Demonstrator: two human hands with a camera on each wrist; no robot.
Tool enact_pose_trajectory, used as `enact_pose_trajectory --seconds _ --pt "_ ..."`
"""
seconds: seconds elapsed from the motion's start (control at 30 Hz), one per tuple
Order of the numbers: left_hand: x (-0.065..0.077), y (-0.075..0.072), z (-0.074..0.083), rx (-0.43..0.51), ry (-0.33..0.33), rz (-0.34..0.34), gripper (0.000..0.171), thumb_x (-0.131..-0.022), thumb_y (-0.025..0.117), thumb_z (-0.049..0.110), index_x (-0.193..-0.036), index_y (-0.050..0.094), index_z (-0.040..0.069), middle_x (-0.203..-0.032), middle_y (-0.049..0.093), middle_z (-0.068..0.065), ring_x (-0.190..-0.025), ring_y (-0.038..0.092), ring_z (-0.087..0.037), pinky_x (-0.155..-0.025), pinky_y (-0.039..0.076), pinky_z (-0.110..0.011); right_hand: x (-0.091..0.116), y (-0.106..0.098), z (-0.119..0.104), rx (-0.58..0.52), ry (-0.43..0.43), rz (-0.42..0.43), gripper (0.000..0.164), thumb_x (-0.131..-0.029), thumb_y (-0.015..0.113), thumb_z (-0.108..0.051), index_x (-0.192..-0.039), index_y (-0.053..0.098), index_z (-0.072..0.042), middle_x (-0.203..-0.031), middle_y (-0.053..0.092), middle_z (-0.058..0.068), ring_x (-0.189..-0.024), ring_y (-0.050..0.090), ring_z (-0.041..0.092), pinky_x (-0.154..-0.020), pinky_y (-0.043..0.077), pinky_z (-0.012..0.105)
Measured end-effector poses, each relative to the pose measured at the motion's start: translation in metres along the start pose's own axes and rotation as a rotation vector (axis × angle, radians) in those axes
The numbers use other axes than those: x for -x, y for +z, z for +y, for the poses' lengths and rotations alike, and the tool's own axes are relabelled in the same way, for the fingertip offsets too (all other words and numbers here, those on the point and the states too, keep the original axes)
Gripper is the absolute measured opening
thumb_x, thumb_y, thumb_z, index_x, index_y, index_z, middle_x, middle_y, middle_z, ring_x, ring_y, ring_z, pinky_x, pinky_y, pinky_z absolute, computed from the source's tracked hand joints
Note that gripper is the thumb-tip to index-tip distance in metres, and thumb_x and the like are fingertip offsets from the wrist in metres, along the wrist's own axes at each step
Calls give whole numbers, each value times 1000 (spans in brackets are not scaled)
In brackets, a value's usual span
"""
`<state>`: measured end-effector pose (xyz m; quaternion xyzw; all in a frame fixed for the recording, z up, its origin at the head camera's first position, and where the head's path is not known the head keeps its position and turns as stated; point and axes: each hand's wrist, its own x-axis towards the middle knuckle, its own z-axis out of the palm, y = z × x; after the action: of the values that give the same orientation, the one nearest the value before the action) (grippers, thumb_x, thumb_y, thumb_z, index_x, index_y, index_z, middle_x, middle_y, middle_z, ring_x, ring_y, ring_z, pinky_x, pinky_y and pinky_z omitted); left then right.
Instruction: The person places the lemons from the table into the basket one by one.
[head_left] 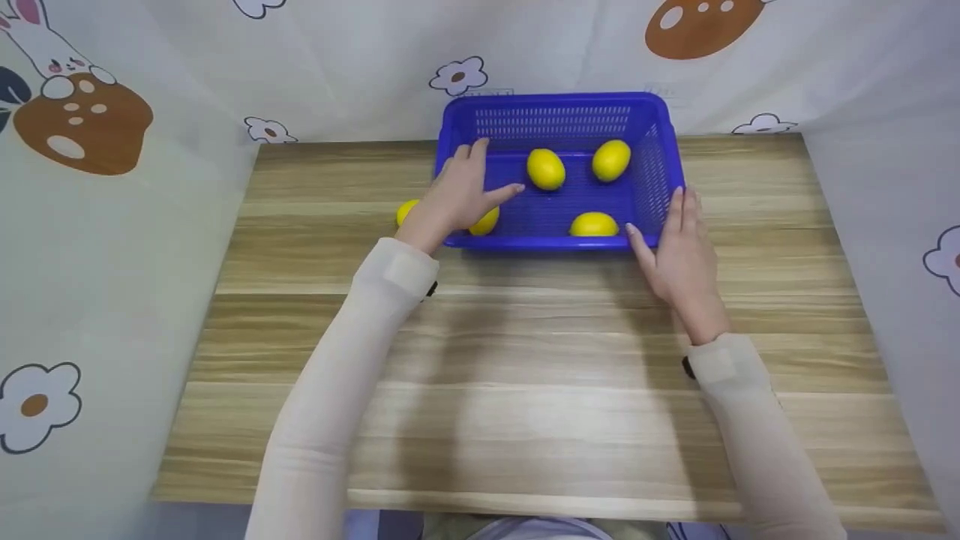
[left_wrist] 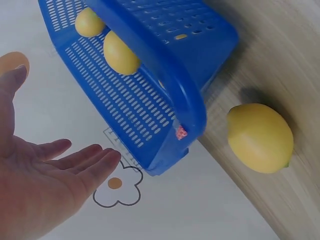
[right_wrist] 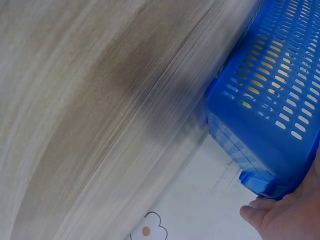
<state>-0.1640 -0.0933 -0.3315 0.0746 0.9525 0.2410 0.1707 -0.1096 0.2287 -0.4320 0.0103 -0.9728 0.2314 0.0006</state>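
My left hand [head_left: 459, 187] is spread over the left side of a blue plastic basket [head_left: 555, 243]; its palm and fingers hold nothing in the left wrist view. Inside the basket lie several lemons, one lemon [head_left: 546, 169] near the middle and another lemon [head_left: 486, 222] partly covered by this hand. Outside, against the left wall, a loose lemon [left_wrist: 260, 138] rests on the table, mostly behind the left wrist in the head view. My right hand [head_left: 684, 259] holds the basket's near right corner, thumb over the front rim and fingers along the outer right wall.
The wood-grain table [head_left: 555, 390] ends behind the basket at a curtain [head_left: 360, 67] printed with flowers and cartoon figures. Similar cloth hangs on both sides. The basket stands close to the table's back edge.
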Motion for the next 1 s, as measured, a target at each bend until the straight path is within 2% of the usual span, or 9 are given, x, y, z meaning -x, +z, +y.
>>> enact_pose_trajectory --seconds 0.23,0.53,1.0 --pt "4 4 -11 30 17 22 96 -105 58 57 -168 11 2 -172 19 -24 -158 25 -41 -130 26 -49 0 0 0 -3 -1 4 99 -107 39 -64 -166 2 7 -174 2 31 -159 14 52 -125 22 68" --pt "9 4 -21 46 5 39 95 -105 58 56 -169 10 3 -173 15 -24 -162 13 -41 -132 18 -50 0 1 1 -17 -4 11 100 -106 40 -64 -166 3 7 -174 3 30 -162 8 46 -128 19 64" --pt "18 1 -43 75 -16 52 96 -105 57 56 -168 9 1 -173 12 -29 -162 10 -43 -132 16 -52 0 0 0 -10 4 -19 101 -106 36 -66 -166 -1 6 -174 -1 30 -162 7 46 -129 16 62"
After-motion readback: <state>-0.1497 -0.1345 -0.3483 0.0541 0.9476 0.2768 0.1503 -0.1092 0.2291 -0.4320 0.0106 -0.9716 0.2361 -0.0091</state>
